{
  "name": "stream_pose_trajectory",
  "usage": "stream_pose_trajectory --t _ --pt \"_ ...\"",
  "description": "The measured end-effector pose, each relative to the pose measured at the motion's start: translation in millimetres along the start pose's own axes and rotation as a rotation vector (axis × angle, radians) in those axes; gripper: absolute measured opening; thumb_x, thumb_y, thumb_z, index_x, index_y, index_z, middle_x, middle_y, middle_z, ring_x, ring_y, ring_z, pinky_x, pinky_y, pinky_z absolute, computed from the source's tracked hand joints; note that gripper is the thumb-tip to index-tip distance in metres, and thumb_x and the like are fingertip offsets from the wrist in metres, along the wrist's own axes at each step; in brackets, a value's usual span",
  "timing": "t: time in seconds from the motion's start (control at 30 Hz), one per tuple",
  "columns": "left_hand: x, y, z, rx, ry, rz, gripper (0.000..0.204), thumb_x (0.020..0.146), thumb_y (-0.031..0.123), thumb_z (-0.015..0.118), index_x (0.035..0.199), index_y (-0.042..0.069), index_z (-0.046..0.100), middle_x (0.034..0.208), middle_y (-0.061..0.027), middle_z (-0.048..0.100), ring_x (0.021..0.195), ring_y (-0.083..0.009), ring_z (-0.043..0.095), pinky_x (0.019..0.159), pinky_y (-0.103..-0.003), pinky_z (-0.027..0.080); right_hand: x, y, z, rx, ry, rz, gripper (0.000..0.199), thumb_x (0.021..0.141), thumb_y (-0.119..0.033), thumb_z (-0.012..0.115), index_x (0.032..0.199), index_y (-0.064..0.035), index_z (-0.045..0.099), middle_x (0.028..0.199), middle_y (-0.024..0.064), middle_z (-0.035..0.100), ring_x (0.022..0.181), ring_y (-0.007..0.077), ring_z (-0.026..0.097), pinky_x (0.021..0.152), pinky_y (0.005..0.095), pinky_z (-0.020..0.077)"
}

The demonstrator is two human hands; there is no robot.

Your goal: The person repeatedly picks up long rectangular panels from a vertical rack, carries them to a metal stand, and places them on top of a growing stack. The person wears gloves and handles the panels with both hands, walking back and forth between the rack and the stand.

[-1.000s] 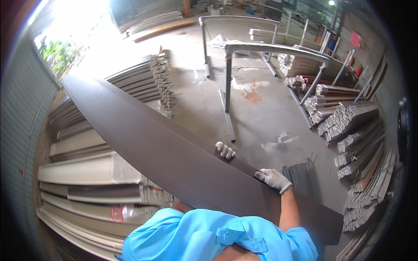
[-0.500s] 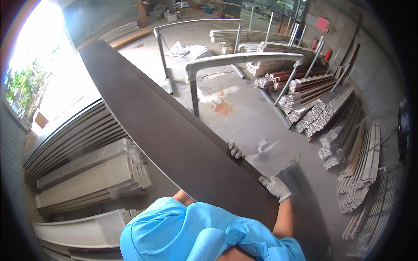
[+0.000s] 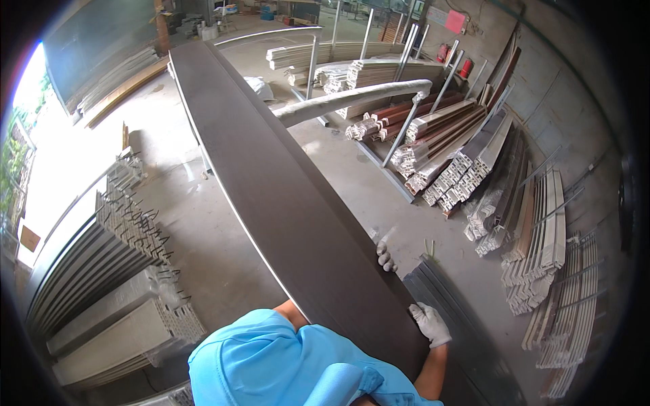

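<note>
A long dark brown board (image 3: 271, 183) runs from my body to the far left, with a lengthwise step along its right side and a pale left edge. My left arm goes beneath it. The gloved fingers of my left hand (image 3: 386, 258) come up round its right edge. Closer to me, my right hand (image 3: 430, 325), in a pale grey glove, is closed on the same edge. The board's far part covers the left ends of two metal stands with wrapped top bars, the nearer stand (image 3: 359, 100) and the farther stand (image 3: 315, 61). Whether it touches them, I cannot tell.
Bundled profiles (image 3: 467, 169) lie on racks with upright posts along the right wall. More stacked lengths (image 3: 122, 325) lie at the left. Dark strips (image 3: 460, 318) lie on the floor by my right hand. Red extinguishers (image 3: 466, 68) stand near the back wall.
The board's far end has swung right relative to the room, from beside the stands to across their left ends. Both hands keep their hold on its right edge.
</note>
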State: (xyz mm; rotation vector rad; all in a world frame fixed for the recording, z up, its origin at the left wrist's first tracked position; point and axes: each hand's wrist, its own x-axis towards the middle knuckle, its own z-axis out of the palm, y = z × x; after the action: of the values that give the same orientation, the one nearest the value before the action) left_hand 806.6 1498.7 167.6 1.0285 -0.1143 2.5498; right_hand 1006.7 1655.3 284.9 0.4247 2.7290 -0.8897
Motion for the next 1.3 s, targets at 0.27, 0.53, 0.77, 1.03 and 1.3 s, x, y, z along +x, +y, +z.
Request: stream_pose_trajectory --t 0.27,0.53,0.77,1.03,1.3 --pt "38 -42 -68 0.263 0.521 -0.149 0.045 0.1 0.041 0.04 0.126 0.005 0.047 0.111 -0.0154 0.059 0.109 -0.0329 0.054 0.103 -0.044 0.037 62 4 -61 0.024 0.051 0.102 0.061 0.091 -0.052 0.052 0.107 0.0062 0.061 0.098 0.0279 0.064 0.1 0.0426 0.061 0.083 0.0424 0.0474" --pt "38 -41 -116 0.505 0.863 -0.334 0.048 0.1 0.044 0.039 0.127 0.005 0.047 0.113 -0.0162 0.059 0.11 -0.0339 0.054 0.104 -0.044 0.037 104 13 -73 0.035 0.098 0.195 0.06 0.09 -0.047 0.056 0.111 0.009 0.06 0.103 0.0286 0.064 0.105 0.04 0.061 0.088 0.0405 0.0469" --pt "27 121 -48 0.819 0.952 -0.4 0.051 0.1 0.046 0.038 0.129 0.005 0.046 0.114 -0.0169 0.059 0.111 -0.0347 0.054 0.104 -0.045 0.037 155 21 -63 0.198 0.133 0.216 0.053 0.09 -0.044 0.058 0.106 0.0062 0.062 0.097 0.0236 0.067 0.095 0.0345 0.064 0.082 0.0392 0.0478" --pt "111 213 -4 0.887 0.989 -0.393 0.069 0.098 0.057 0.032 0.127 -0.002 0.051 0.119 -0.0103 0.059 0.112 -0.0182 0.054 0.1 -0.032 0.041 257 11 -49 0.327 0.068 0.135 0.052 0.089 -0.047 0.06 0.1 0.004 0.061 0.093 0.0141 0.064 0.091 0.0223 0.059 0.082 0.0351 0.0452" --pt "261 380 -61 1.59 1.001 -1.01 0.075 0.09 0.07 0.036 0.08 0.001 0.063 0.061 -0.0081 0.061 0.051 -0.0161 0.062 0.043 -0.026 0.047 439 -91 -33 0.362 0.141 0.009 0.057 0.089 -0.05 0.06 0.112 0.0024 0.054 0.105 0.0155 0.06 0.099 0.023 0.055 0.088 0.0349 0.0432"
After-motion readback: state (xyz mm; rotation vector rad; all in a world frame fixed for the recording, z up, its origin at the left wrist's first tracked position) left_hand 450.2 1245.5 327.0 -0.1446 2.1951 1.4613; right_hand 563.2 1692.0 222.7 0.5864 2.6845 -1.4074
